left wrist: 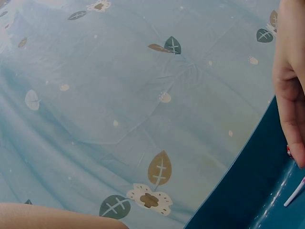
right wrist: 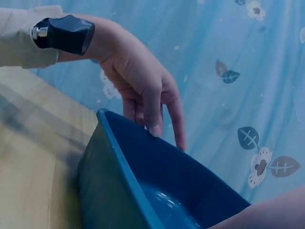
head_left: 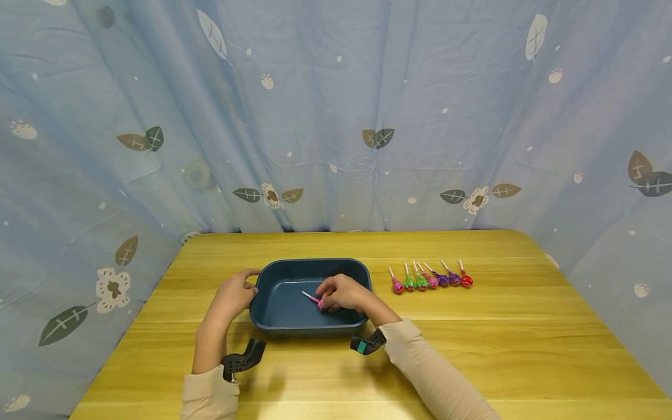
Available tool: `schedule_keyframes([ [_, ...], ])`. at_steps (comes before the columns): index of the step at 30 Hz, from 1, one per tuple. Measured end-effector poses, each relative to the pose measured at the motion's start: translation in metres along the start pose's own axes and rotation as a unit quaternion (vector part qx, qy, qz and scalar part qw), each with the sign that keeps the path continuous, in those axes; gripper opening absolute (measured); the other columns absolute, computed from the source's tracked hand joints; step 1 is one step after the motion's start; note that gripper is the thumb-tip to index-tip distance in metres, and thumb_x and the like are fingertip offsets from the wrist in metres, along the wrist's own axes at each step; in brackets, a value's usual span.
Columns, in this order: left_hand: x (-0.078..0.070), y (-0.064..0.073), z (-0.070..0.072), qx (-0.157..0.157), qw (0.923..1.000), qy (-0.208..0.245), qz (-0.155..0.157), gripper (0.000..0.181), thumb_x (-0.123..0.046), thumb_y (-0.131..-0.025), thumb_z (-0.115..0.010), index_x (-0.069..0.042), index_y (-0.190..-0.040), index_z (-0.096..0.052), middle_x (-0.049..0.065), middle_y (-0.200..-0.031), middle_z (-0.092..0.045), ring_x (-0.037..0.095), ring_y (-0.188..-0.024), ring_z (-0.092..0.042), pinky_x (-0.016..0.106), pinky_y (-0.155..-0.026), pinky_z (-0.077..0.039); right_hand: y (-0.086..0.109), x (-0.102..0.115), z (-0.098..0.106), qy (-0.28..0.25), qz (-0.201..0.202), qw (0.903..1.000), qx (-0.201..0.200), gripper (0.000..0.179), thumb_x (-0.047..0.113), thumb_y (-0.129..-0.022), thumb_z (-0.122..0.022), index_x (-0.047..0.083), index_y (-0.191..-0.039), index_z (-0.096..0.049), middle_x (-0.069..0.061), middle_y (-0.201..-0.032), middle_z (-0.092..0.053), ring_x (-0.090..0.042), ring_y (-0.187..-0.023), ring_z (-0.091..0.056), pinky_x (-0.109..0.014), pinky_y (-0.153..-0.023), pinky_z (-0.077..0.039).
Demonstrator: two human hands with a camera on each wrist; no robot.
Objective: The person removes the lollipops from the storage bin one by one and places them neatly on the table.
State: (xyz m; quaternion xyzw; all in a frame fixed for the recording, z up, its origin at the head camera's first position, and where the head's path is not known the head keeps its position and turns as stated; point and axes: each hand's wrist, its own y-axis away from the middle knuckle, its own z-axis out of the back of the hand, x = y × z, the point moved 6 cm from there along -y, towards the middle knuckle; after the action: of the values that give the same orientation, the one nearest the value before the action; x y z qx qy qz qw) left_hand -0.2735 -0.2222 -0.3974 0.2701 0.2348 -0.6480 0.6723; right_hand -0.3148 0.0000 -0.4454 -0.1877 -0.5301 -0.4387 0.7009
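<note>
A dark blue rectangular plastic basin (head_left: 310,331) stands on the table. Inside it, my right hand (head_left: 343,293) pinches a pink-wrapped lollipop (head_left: 321,304) low over the floor, its white stick pointing up and left. The left wrist view catches only part of the right hand (left wrist: 291,81) and the white lollipop stick (left wrist: 294,192). At the basin's left rim, my left hand (head_left: 234,296) holds the wall. In the right wrist view the left hand (right wrist: 145,83) has its thumb over the rim, with some fingers hidden behind the wall.
To the right of the basin, several lollipops in pink, green, purple and red wrappers (head_left: 422,284) lie in a row on the wooden table (head_left: 499,350). A patterned blue curtain (head_left: 336,116) hangs behind and beside the table. Each wrist wears a black camera mount (head_left: 244,359).
</note>
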Motion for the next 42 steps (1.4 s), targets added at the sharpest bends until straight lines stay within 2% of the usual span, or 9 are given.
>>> schedule_keyframes([
  [4, 0.0, 0.0, 0.0, 0.0, 1.0, 0.0, 0.001, 0.043, 0.002, -0.093, -0.052, 0.005, -0.136, -0.048, 0.026, -0.103, -0.065, 0.024, -0.074, -0.065, 0.038, -0.064, -0.053, 0.003, 0.0, -0.001, -0.005, -0.002, 0.9998, 0.018, 0.025, -0.008, -0.087, -0.064, -0.01, -0.112, -0.064, -0.01, -0.081, -0.065, -0.021, -0.076, -0.066, -0.036, -0.07, -0.056],
  [9, 0.0, -0.001, 0.0, 0.0, 1.0, 0.0, -0.001, 0.044, 0.002, -0.093, -0.052, 0.006, -0.136, -0.047, 0.025, -0.102, -0.065, 0.024, -0.073, -0.065, 0.038, -0.063, -0.053, 0.008, 0.002, 0.0, -0.005, 0.009, 0.9997, 0.021, 0.026, -0.007, -0.087, -0.063, -0.012, -0.112, -0.064, -0.01, -0.082, -0.064, -0.021, -0.076, -0.066, -0.036, -0.071, -0.055],
  [17, 0.001, -0.001, -0.001, 0.002, 1.0, -0.001, 0.0, 0.044, 0.001, -0.093, -0.052, 0.006, -0.136, -0.048, 0.025, -0.102, -0.065, 0.024, -0.073, -0.065, 0.038, -0.063, -0.053, 0.02, 0.012, 0.008, 0.014, 0.053, 0.9984, 0.015, 0.028, -0.006, -0.088, -0.062, -0.012, -0.115, -0.063, -0.01, -0.084, -0.063, -0.023, -0.079, -0.066, -0.035, -0.074, -0.055],
  [22, 0.0, -0.001, 0.0, 0.004, 1.0, -0.002, 0.003, 0.044, 0.001, -0.093, -0.051, 0.006, -0.137, -0.047, 0.026, -0.103, -0.065, 0.023, -0.073, -0.065, 0.038, -0.063, -0.052, 0.03, 0.016, 0.014, -0.007, 0.072, 0.9972, 0.017, 0.028, -0.008, -0.09, -0.058, -0.014, -0.117, -0.061, -0.013, -0.093, -0.064, -0.023, -0.082, -0.067, -0.036, -0.076, -0.055],
  [28, -0.001, -0.001, -0.001, 0.004, 1.0, -0.004, 0.001, 0.044, 0.001, -0.093, -0.051, 0.006, -0.137, -0.047, 0.026, -0.103, -0.065, 0.023, -0.073, -0.065, 0.038, -0.063, -0.052, 0.04, 0.015, 0.024, -0.037, 0.086, 0.9956, 0.009, 0.03, -0.006, -0.089, -0.059, -0.015, -0.117, -0.06, -0.014, -0.094, -0.063, -0.026, -0.083, -0.067, -0.036, -0.075, -0.055],
  [37, -0.001, -0.001, 0.0, 0.003, 1.0, -0.007, -0.004, 0.044, 0.001, -0.093, -0.051, 0.007, -0.136, -0.047, 0.022, -0.097, -0.065, 0.021, -0.069, -0.063, 0.036, -0.061, -0.051, 0.06, 0.012, 0.046, -0.069, 0.081, 0.9943, -0.004, 0.035, -0.001, -0.092, -0.057, -0.013, -0.124, -0.056, -0.018, -0.1, -0.061, -0.045, -0.099, -0.061, -0.048, -0.086, -0.049],
  [42, -0.001, -0.001, 0.0, 0.004, 0.9999, -0.007, -0.006, 0.044, 0.002, -0.093, -0.051, 0.007, -0.136, -0.047, 0.027, -0.102, -0.064, 0.023, -0.072, -0.065, 0.037, -0.062, -0.052, 0.069, 0.01, 0.057, -0.077, 0.079, 0.9936, -0.024, 0.034, 0.002, -0.091, -0.059, -0.01, -0.123, -0.059, -0.015, -0.099, -0.062, -0.042, -0.098, -0.062, -0.05, -0.088, -0.049],
])
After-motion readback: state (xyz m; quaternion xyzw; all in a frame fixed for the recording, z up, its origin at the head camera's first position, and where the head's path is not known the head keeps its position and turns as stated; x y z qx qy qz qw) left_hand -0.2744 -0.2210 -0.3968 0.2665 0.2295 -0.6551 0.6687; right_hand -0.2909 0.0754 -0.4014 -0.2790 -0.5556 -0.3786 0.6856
